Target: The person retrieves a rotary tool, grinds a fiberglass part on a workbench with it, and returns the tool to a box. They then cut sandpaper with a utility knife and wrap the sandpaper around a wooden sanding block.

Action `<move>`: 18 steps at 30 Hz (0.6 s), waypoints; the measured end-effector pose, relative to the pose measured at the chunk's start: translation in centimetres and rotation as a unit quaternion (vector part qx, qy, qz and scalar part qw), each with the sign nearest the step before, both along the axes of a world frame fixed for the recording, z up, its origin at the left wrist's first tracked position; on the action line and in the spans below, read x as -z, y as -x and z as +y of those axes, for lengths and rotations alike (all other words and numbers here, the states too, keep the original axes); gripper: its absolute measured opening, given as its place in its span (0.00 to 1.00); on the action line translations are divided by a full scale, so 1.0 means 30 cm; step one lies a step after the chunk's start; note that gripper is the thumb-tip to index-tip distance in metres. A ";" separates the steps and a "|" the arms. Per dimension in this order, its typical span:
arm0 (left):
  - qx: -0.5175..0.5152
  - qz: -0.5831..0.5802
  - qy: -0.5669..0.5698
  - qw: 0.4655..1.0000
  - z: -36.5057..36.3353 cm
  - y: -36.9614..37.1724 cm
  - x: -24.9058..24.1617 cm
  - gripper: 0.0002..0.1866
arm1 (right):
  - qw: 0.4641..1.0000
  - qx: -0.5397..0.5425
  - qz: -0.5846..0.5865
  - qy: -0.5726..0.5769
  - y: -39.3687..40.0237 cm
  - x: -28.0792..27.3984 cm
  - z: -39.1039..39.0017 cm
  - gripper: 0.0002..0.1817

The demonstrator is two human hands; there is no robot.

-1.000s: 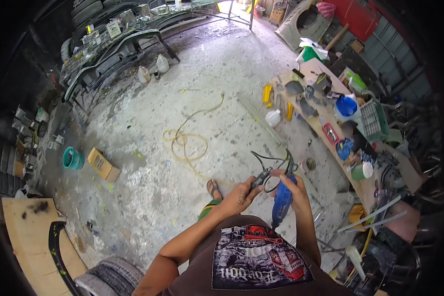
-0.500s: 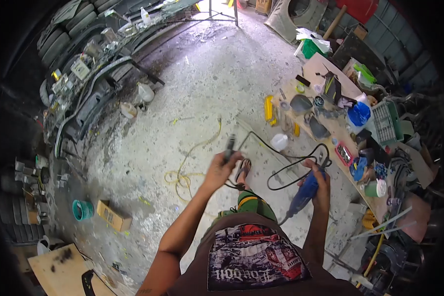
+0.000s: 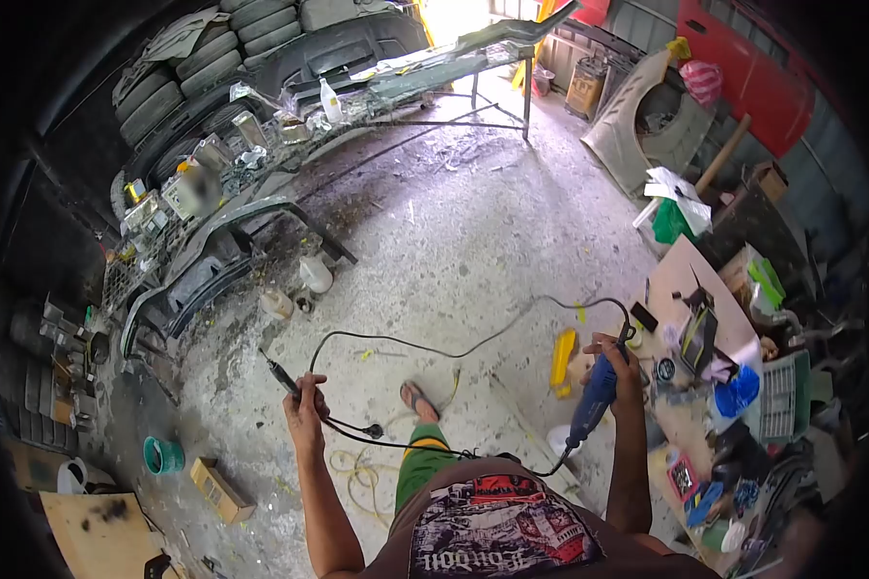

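Observation:
My left hand point(image 3: 306, 413) is closed around a slim black rotary tool handpiece point(image 3: 282, 375), its thin tip pointing up and left. In my right hand point(image 3: 620, 359) is a blue rotary tool point(image 3: 594, 400), held nearly upright. A black flexible shaft point(image 3: 396, 443) leaves the blue tool's lower end and runs past my shirt to the left hand. From its upper end a black power cord point(image 3: 410, 343) arcs across to the left hand as well. A black plug point(image 3: 373, 430) dangles just right of that hand.
A cluttered board point(image 3: 671, 405) lies at my right, with a green crate point(image 3: 784, 396) beyond it. On the floor are a yellow hose point(image 3: 359, 475), a cardboard box point(image 3: 220, 490) and a teal bucket point(image 3: 164, 455). Car parts line the left side, including a bumper point(image 3: 203, 261).
My hands have spread apart; the left moved left with the handpiece. The looped cord has opened into a long arc. The view has tilted up, showing more of the far end.

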State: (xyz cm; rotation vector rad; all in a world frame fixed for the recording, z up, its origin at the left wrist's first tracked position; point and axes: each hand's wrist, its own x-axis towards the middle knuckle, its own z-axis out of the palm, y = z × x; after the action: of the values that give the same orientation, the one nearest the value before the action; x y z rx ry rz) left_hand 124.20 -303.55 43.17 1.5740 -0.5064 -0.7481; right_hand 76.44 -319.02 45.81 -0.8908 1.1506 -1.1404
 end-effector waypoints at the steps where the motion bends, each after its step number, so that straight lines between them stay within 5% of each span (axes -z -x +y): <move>1: -0.009 -0.003 -0.001 1.000 -0.091 -0.046 0.040 0.19 | 1.000 0.000 -0.001 0.003 -0.045 -0.005 -0.103 0.22; 9: 0.036 -0.041 -0.036 0.998 -1.055 -0.471 0.354 0.19 | 1.000 -0.020 0.014 0.008 -0.432 -0.016 -0.881 0.22; 11: 0.038 -0.350 -0.032 0.935 -1.263 -0.610 0.487 0.19 | 0.999 -0.022 0.022 -0.007 -0.536 -0.075 -1.062 0.22; 13: 0.048 -0.399 -0.036 0.915 -1.426 -0.699 0.515 0.18 | 0.999 -0.031 -0.005 -0.004 -0.622 -0.099 -1.256 0.21; 15: -0.009 -0.075 0.013 0.997 -1.579 -0.762 0.545 0.18 | 0.999 -0.031 -0.018 -0.011 -0.684 -0.088 -1.460 0.21; 18: -0.033 -0.058 -0.068 0.995 -1.713 -0.804 0.407 0.20 | 0.996 -0.069 -0.058 0.001 -0.783 -0.024 -1.818 0.21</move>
State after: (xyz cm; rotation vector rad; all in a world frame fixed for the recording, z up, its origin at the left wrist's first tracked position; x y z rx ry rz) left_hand 148.33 -354.95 30.96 1.7604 -0.4948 -0.6539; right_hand 99.93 -373.55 46.54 -0.8812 0.9781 -1.0657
